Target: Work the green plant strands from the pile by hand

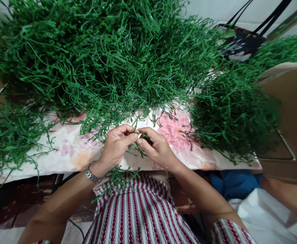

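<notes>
Striped garment (135, 213) nearest, loose green strands (119, 179) over its top. Left hand (116, 145), watch (91, 173) on wrist, pinches a green stem (136, 125) above the floral cloth (68, 149). Right hand (160, 148) alongside, thumb at a small pale bit (139, 135); cannot tell if its fingertips are clamped. Left heap (13, 139), right heap (235, 118) flank. Big green pile (107, 57) beyond; dark flowered bag (242, 42) far right.

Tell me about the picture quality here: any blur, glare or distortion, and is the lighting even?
Head view: the green pile at right blurs toward its outer edge; head view: the left hand and right hand look fairly sharp; head view: the watch catches small glints; head view: uneven light, with the tablecloth bright, shadow beneath; head view: edges seem wide-angle stretched.
</notes>
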Demonstrator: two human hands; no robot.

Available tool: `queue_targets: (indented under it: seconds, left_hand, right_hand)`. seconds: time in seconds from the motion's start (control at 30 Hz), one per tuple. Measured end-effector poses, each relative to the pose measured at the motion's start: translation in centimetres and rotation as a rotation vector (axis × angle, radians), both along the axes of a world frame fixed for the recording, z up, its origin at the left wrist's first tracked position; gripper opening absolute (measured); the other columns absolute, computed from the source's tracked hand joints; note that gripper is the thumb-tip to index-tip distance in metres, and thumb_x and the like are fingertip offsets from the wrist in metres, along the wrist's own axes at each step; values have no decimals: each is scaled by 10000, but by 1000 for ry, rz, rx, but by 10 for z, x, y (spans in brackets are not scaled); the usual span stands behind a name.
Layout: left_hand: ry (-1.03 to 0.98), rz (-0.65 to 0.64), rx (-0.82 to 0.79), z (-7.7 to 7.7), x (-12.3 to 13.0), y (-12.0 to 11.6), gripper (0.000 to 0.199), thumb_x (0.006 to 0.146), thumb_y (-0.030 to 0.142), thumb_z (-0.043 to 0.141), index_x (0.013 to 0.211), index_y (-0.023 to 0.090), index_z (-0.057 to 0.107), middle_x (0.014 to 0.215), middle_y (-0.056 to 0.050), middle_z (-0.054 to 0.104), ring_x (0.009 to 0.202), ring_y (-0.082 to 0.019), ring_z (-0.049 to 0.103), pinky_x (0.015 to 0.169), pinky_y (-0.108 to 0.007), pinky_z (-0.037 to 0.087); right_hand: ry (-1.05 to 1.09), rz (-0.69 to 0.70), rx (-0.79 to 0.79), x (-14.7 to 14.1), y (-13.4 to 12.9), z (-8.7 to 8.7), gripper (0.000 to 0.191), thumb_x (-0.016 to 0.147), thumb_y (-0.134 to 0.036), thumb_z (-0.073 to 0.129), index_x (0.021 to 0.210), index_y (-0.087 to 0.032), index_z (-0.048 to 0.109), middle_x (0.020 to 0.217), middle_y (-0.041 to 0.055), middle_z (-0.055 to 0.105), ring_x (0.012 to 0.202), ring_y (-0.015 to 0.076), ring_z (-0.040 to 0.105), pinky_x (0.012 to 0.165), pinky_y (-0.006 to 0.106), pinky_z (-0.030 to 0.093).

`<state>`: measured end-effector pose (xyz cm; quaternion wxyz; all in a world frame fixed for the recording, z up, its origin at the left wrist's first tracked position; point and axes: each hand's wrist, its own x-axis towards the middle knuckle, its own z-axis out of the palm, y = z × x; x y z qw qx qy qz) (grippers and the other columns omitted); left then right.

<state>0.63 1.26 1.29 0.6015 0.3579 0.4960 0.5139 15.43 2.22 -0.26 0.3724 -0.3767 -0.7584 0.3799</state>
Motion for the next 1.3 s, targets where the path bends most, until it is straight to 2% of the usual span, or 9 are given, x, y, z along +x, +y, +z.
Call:
queue_targets:
  seconds: [0.2,0.4,0.63,0.73,0.87,0.97,1.13,1.2,1.3]
  left_hand:
    - [-14,18,-7,-6,-2,-2,128,627,201,715,677,147,610,639,35,552,436,-37,421,324,-141,330]
    - [-121,-19,-69,-1,-2,-1,154,617,198,722,659,151,582,617,43,522,447,-50,442,318,-144,358]
    - [-167,-57,-55,2,-5,-2,150,658,221,691,686,141,567,582,55,491,368,-8,375,362,-146,288]
    - [-143,-124,-29,0,-8,-5,168,643,204,698,737,141,575,566,60,468,386,-10,356,390,-155,265]
    - [-13,-218,53,-1,-10,-7,183,632,161,699,745,140,557,587,56,466,460,-25,369,437,-156,284]
    - [185,-238,94,1,-11,-8,129,656,141,654,708,139,536,626,42,475,533,-48,413,491,-166,322]
    - [540,-325,170,6,-15,-9,117,707,145,569,615,143,496,581,44,405,572,-75,382,525,-202,288]
    - [620,-362,254,7,-16,-9,143,705,116,535,576,144,480,583,36,409,596,-87,398,556,-215,296]
    - [659,-483,341,9,-18,-11,170,678,66,480,531,148,453,567,31,396,573,-88,399,547,-224,287]
  right_hand:
    - [-108,-16,48,0,-4,5,144,879,-237,481,874,-133,580,719,14,583,648,88,520,613,206,406]
    - [-126,-56,155,-4,-7,3,145,876,-204,451,826,-136,568,664,5,552,603,86,488,578,206,389]
    - [-254,-99,446,1,-4,-5,119,872,-162,426,825,-144,534,667,9,501,610,102,454,566,225,353]
    - [-328,-106,527,3,-3,-9,119,876,-170,422,831,-151,530,681,19,506,630,118,461,575,243,353]
    - [-366,-87,540,4,-4,-8,146,884,-170,399,808,-154,523,728,46,540,678,135,494,600,256,376]
    - [-397,-80,543,4,-5,-6,168,885,-165,397,781,-150,529,710,46,542,666,137,484,604,261,377]
    - [-480,-56,600,6,-7,2,172,867,-159,420,749,-149,545,660,40,508,639,146,446,581,270,342]
    - [-488,-5,601,8,-7,6,190,842,-117,399,720,-152,541,646,38,501,623,146,434,565,269,329]
    - [-426,201,485,14,-4,12,181,794,-72,400,741,-151,554,696,41,555,668,140,484,603,252,368]
